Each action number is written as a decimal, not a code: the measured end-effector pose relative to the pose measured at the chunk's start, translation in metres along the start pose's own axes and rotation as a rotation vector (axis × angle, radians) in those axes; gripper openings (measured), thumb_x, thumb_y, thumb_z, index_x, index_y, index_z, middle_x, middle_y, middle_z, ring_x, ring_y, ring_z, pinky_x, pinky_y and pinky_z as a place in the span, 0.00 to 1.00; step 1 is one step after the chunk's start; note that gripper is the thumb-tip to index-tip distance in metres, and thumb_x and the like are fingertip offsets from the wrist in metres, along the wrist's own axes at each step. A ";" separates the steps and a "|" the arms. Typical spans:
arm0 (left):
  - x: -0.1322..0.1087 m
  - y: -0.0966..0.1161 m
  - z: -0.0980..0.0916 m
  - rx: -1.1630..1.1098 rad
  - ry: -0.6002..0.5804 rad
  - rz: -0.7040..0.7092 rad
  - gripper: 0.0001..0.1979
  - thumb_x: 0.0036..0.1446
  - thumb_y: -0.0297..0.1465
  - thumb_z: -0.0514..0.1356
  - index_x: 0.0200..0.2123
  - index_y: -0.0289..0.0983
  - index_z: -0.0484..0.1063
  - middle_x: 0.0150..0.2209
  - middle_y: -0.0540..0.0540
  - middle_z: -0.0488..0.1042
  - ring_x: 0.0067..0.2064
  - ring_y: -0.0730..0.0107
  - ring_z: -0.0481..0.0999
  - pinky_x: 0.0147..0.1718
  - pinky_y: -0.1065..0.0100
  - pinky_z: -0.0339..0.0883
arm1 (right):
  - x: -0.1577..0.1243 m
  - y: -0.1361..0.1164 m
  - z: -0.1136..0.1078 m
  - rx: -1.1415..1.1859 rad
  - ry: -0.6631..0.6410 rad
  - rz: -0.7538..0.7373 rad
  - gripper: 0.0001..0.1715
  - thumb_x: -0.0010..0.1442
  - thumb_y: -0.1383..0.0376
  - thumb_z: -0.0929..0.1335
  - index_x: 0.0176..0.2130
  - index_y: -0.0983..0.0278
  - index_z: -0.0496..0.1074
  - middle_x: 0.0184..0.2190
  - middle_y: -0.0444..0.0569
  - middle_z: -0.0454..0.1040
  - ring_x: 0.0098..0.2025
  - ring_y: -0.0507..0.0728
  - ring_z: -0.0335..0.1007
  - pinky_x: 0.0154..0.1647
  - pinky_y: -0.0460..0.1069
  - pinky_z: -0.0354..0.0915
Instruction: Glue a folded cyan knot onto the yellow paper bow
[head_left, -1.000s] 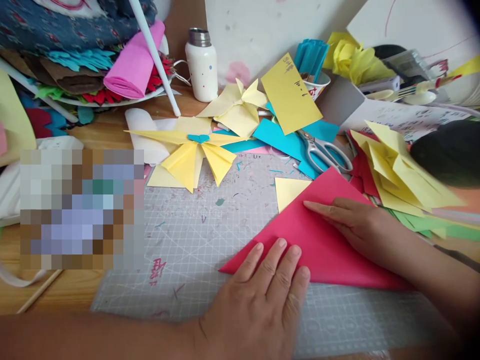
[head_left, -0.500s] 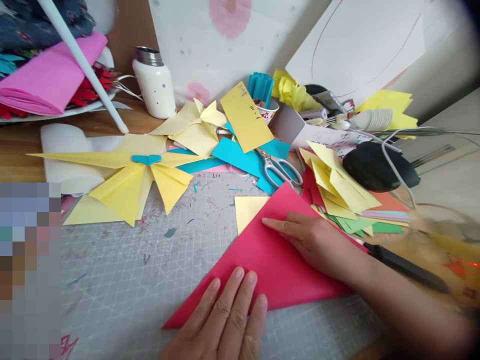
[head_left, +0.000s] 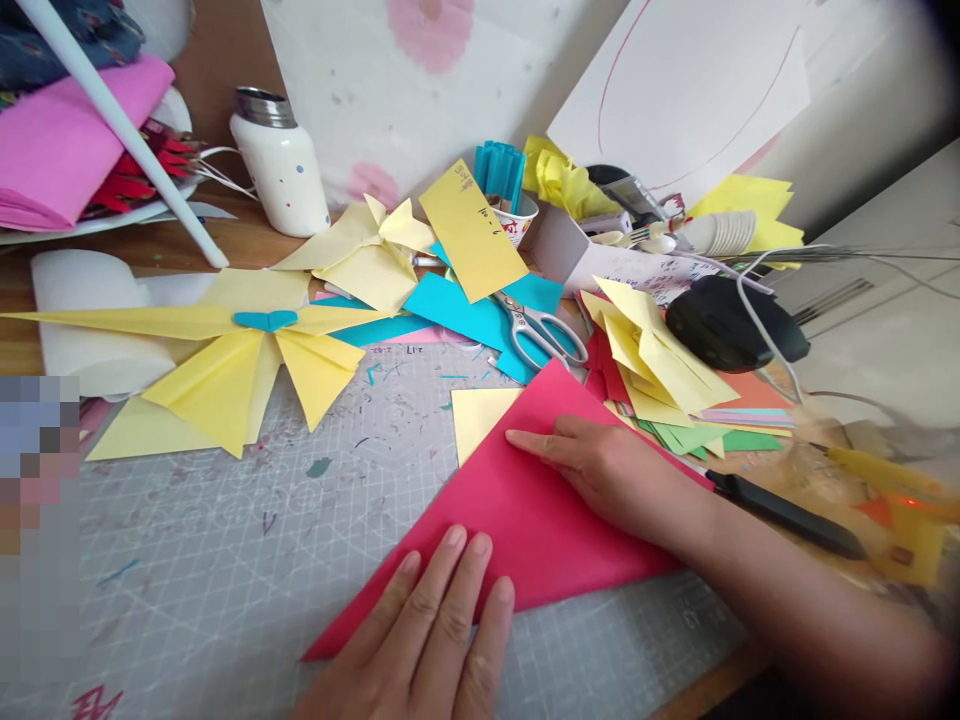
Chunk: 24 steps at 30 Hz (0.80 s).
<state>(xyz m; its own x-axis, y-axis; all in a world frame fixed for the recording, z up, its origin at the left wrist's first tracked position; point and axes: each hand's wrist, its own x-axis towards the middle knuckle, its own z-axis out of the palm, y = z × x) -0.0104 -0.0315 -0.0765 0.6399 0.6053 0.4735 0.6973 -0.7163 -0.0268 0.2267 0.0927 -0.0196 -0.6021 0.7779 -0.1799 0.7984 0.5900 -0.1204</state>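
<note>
A red sheet of paper (head_left: 525, 520), folded into a triangle, lies on the grey cutting mat (head_left: 217, 560). My left hand (head_left: 427, 630) rests flat near its left corner, fingers stretched out and slightly spread. Over the upper part of the paper, my right hand (head_left: 600, 465) presses with its index finger extended near the upper-left edge; its other fingers are partly bent. I see nothing held in either hand. A pale yellow piece of paper (head_left: 480, 415) sticks out beside the upper-left edge of the red sheet. Just behind the top corner lie scissors (head_left: 536, 330).
A yellow folded-paper figure (head_left: 259, 370) lies at the left. Behind it stands a white bottle (head_left: 281, 175). To the right are piled yellow papers (head_left: 649, 350), a black-handled tool (head_left: 784, 510) and a yellow glue gun (head_left: 900, 500). Wires (head_left: 772, 340) run behind them.
The whole view has swung slightly to the right, so things appear further left. Both hands keep nearly the same places on the red paper.
</note>
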 end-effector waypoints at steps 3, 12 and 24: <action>0.007 -0.002 -0.012 0.036 -0.122 0.060 0.22 0.64 0.33 0.48 0.59 0.32 0.62 0.56 0.38 0.71 0.59 0.56 0.68 0.56 0.60 0.61 | -0.003 -0.003 0.001 -0.126 0.038 -0.026 0.29 0.65 0.71 0.58 0.61 0.51 0.62 0.33 0.48 0.71 0.28 0.52 0.67 0.27 0.45 0.60; 0.021 0.012 -0.023 -0.085 -0.370 0.022 0.49 0.54 0.60 0.47 0.58 0.20 0.62 0.59 0.20 0.61 0.61 0.36 0.62 0.54 0.48 0.62 | -0.015 -0.035 0.013 -0.391 0.222 -0.240 0.24 0.65 0.70 0.57 0.58 0.68 0.66 0.59 0.58 0.65 0.59 0.66 0.60 0.56 0.62 0.62; 0.028 0.019 -0.036 -0.165 -0.696 -0.077 0.55 0.50 0.63 0.47 0.64 0.22 0.51 0.66 0.24 0.44 0.67 0.38 0.44 0.62 0.45 0.50 | -0.020 -0.050 0.033 -0.167 0.063 -0.190 0.30 0.68 0.61 0.52 0.67 0.63 0.49 0.69 0.49 0.43 0.70 0.61 0.36 0.65 0.65 0.50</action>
<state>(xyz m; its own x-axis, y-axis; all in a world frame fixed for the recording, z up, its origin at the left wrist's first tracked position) 0.0090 -0.0410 -0.0322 0.6865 0.6978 -0.2044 0.7262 -0.6723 0.1439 0.1994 0.0401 -0.0420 -0.7445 0.6589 -0.1081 0.6612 0.7500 0.0177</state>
